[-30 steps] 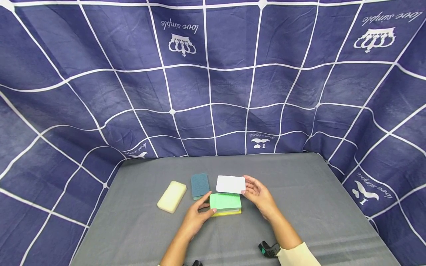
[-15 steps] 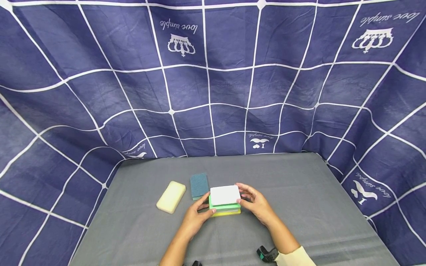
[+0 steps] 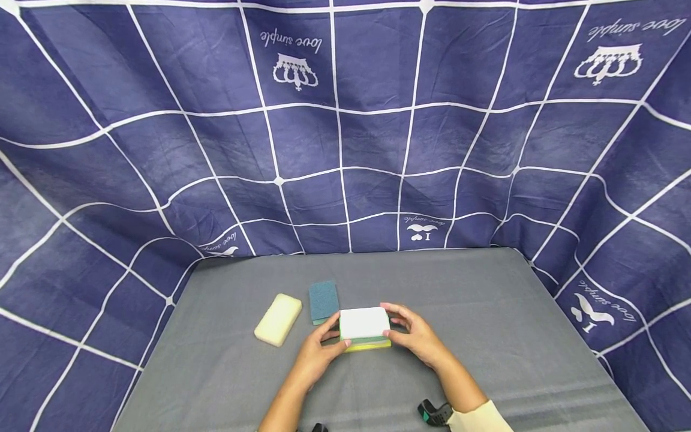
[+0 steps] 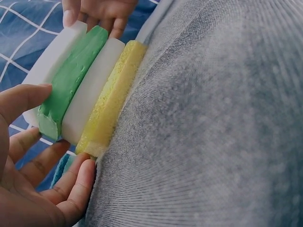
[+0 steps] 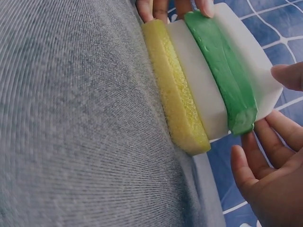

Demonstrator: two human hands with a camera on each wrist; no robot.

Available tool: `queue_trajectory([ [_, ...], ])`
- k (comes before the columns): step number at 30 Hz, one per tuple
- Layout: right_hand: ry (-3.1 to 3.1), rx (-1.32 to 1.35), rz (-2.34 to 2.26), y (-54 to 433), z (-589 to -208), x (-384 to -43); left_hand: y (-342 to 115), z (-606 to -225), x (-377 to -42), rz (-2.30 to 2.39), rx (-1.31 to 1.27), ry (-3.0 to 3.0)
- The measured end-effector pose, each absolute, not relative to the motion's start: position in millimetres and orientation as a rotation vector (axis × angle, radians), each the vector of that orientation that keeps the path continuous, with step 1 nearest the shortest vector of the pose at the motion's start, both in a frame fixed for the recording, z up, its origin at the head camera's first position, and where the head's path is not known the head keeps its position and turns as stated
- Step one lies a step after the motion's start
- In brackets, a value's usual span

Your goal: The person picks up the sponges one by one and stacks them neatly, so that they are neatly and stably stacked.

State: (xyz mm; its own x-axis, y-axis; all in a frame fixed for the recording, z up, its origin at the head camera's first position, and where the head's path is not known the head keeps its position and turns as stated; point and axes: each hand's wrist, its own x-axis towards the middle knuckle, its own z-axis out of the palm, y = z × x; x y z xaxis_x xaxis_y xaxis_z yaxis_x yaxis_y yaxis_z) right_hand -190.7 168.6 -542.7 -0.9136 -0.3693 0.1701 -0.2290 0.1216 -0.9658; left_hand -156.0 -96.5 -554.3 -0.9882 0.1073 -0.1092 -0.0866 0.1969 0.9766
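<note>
A stack stands at the middle of the table: a yellow sponge (image 4: 113, 99) at the bottom, a white sponge (image 4: 90, 94) over it, then a green block (image 4: 73, 80) with a smooth surface, and another white sponge (image 3: 364, 323) on top. My left hand (image 3: 317, 355) holds the stack's left end, thumb on the green block's near side, fingers reaching round the end. At the right end my right hand (image 3: 420, 337) pinches the top white sponge between thumb and fingers; its lower fingers touch the green block's corner in the right wrist view.
Left of the stack lie a teal scouring sponge (image 3: 324, 301) and, farther left, a cream sponge (image 3: 278, 320), both flat on the grey cloth-covered table (image 3: 464, 288). A blue gridded curtain (image 3: 372, 138) closes off the back and sides.
The right hand has brought the top white sponge left and down from above and behind the green block onto it. The left hand has stayed at the stack's left end.
</note>
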Motion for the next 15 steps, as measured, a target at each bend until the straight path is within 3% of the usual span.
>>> queue_trajectory([
  [15, 2.283, -0.619, -1.859, 167.8, -542.4, -190.7, -98.0, -552.9, -157.4, 1.868, 0.084, 2.297],
])
